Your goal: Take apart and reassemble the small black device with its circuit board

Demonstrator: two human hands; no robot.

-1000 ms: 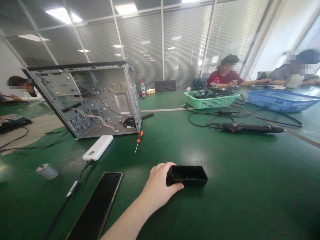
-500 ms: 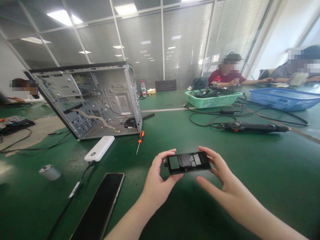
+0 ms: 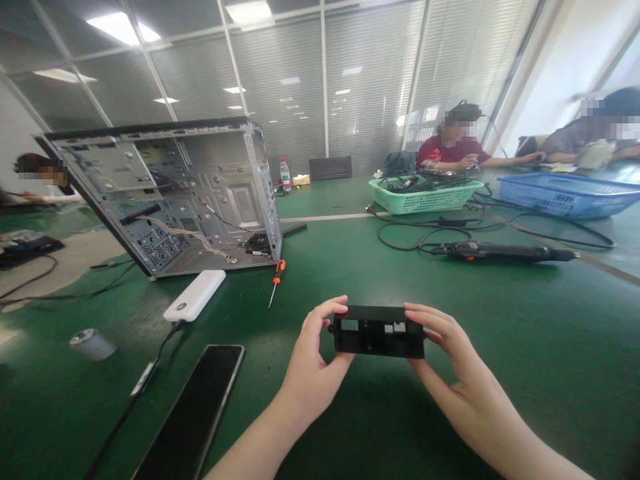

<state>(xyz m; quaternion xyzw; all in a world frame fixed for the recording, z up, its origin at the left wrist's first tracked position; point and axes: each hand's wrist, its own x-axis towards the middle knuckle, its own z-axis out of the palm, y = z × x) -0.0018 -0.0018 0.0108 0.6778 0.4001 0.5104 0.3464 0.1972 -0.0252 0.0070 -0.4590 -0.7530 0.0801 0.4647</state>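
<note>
Between my two hands is a small black plastic frame [image 3: 379, 347] with rectangular cut-outs, held up over the green table. My left hand [image 3: 320, 360] closes on its left end, fingers on the top edge and thumb beneath. At the other end, my right hand [image 3: 445, 360] grips it the same way. A small round lug sticks out on the left side of the frame. Nearest to my left hand on the table are an orange-handled screwdriver [image 3: 279, 270] and a long dark flat panel [image 3: 193, 407].
An opened computer case [image 3: 240, 200] stands at the left back. Near it are a white power bank [image 3: 196, 295] with a cable and a grey cylinder [image 3: 93, 345]. A black power screwdriver [image 3: 510, 253], a green basket [image 3: 425, 199] and a blue basket [image 3: 570, 197] lie right. People sit further off.
The black frame has tipped, so its hollow side now faces me more. My right thumb has come up against its lower edge, closing the right hand's grip. The view has shifted slightly.
</note>
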